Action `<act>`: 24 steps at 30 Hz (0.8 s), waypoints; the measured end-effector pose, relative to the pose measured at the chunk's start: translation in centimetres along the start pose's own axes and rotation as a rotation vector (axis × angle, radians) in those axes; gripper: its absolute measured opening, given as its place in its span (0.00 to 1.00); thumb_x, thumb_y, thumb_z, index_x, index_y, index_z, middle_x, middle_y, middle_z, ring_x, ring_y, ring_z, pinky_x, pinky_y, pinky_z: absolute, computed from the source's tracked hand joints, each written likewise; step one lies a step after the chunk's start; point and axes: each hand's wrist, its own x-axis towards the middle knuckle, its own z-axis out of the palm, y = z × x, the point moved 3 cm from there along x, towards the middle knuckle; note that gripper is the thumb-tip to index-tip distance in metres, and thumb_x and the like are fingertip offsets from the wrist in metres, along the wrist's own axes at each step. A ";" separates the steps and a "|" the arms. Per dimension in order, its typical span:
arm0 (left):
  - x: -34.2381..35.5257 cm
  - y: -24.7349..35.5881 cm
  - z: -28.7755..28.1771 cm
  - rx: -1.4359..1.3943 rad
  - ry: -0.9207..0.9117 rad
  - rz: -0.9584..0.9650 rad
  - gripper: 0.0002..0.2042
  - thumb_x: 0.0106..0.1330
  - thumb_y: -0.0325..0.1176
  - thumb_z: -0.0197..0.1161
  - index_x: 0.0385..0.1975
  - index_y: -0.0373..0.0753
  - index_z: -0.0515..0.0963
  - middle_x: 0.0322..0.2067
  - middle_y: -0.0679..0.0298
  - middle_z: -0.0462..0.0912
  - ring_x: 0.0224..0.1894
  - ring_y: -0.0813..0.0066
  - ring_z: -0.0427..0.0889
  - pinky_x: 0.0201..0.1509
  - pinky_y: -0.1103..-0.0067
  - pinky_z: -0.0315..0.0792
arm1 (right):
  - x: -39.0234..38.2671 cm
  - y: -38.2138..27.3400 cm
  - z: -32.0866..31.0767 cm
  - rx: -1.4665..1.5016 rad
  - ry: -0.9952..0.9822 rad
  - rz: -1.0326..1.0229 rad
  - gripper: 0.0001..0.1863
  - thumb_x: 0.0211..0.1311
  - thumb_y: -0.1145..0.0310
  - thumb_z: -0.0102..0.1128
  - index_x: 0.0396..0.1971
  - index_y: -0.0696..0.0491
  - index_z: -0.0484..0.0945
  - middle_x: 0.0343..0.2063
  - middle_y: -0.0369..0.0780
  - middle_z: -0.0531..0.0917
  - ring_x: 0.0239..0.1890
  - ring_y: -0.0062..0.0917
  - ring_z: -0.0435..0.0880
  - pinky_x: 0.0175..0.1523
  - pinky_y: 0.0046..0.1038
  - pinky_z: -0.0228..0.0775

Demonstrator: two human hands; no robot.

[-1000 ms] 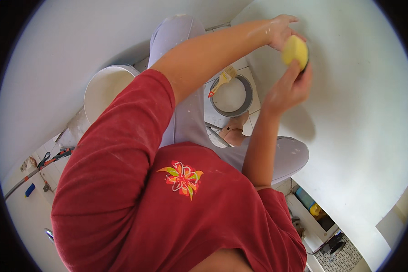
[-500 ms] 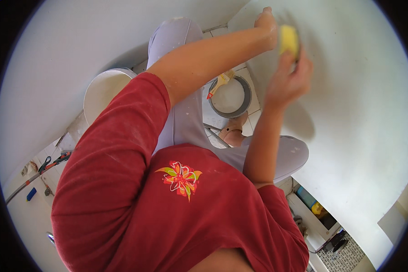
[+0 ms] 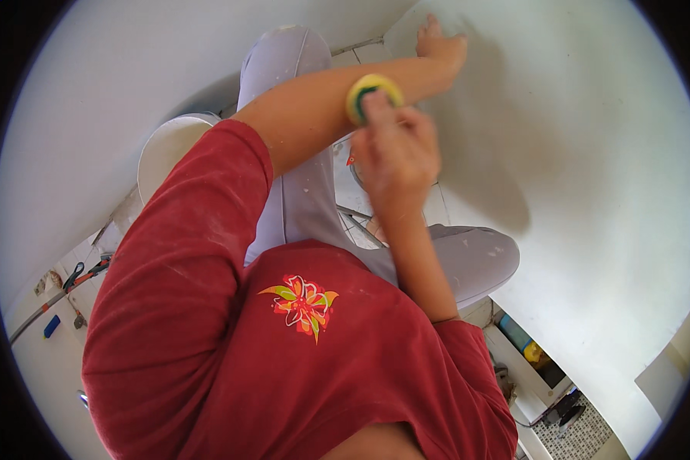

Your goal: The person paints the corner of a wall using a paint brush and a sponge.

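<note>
My right hand (image 3: pixel 400 157) grips a round yellow sponge (image 3: pixel 356 98) with a green inner face, slightly blurred by motion. The sponge is over my left forearm in this view; whether it touches the skin I cannot tell. Stretched across to the upper right, my left hand (image 3: pixel 443 50) is against or close to the pale wall (image 3: pixel 590 169), its fingers apart and nothing visible in it. Below my right hand, a small bucket is mostly covered, with just the red handle tip of a paintbrush (image 3: pixel 350 161) showing.
A large white bucket (image 3: pixel 159 157) stands left of my knee, by another pale wall (image 3: pixel 115 84). White floor tiles (image 3: pixel 435 205) lie between my legs. At lower right is a box-like holder (image 3: pixel 540 366) with bottles; a long pole (image 3: pixel 46 305) lies at far left.
My right hand has swung left with the sponge, from beside the wall to over my left forearm, now covering the small bucket. My left hand has shifted slightly, its fingers more spread.
</note>
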 end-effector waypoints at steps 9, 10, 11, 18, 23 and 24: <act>1.5 0.7 0.6 0.009 -0.159 0.001 0.43 0.53 0.35 0.61 0.69 0.42 0.46 0.69 0.52 0.45 0.68 0.52 0.54 0.70 0.69 0.55 | 3.1 4.3 -3.6 0.052 0.296 0.363 0.19 0.46 0.79 0.61 0.43 0.56 0.79 0.31 0.42 0.81 0.30 0.36 0.76 0.46 0.32 0.71; 4.2 -0.5 0.6 0.154 -0.258 0.058 0.43 0.53 0.35 0.62 0.69 0.40 0.47 0.69 0.51 0.46 0.68 0.51 0.54 0.69 0.69 0.56 | 3.7 4.8 -2.8 0.080 0.287 0.353 0.19 0.46 0.79 0.61 0.43 0.56 0.79 0.31 0.42 0.81 0.30 0.36 0.76 0.46 0.32 0.71; 5.6 -1.5 0.7 0.304 -0.370 0.106 0.43 0.52 0.36 0.62 0.69 0.39 0.47 0.69 0.50 0.47 0.68 0.50 0.55 0.69 0.70 0.56 | 3.4 5.8 -1.5 0.129 0.153 0.432 0.19 0.47 0.78 0.60 0.43 0.57 0.79 0.33 0.43 0.81 0.32 0.38 0.77 0.50 0.34 0.69; 4.2 0.2 0.7 -0.248 -0.189 -0.430 0.33 0.55 0.38 0.61 0.63 0.44 0.61 0.65 0.52 0.58 0.64 0.51 0.61 0.63 0.57 0.62 | -2.7 -4.6 2.4 0.305 0.067 0.055 0.19 0.43 0.76 0.60 0.41 0.57 0.78 0.43 0.44 0.82 0.49 0.35 0.80 0.59 0.40 0.63; 1.5 2.6 -0.6 -0.258 -0.125 -0.487 0.30 0.54 0.42 0.62 0.57 0.36 0.65 0.57 0.52 0.66 0.54 0.59 0.67 0.58 0.65 0.63 | -1.8 -3.1 -1.5 0.340 0.041 0.073 0.16 0.49 0.79 0.54 0.41 0.59 0.78 0.40 0.44 0.83 0.42 0.34 0.80 0.55 0.36 0.66; 1.4 2.8 -0.9 -0.261 -0.123 -0.489 0.30 0.54 0.42 0.62 0.57 0.36 0.65 0.57 0.52 0.66 0.54 0.59 0.67 0.58 0.65 0.63 | -0.2 -2.3 -1.3 0.284 0.144 0.114 0.15 0.49 0.79 0.54 0.40 0.59 0.78 0.39 0.43 0.83 0.41 0.34 0.80 0.53 0.34 0.67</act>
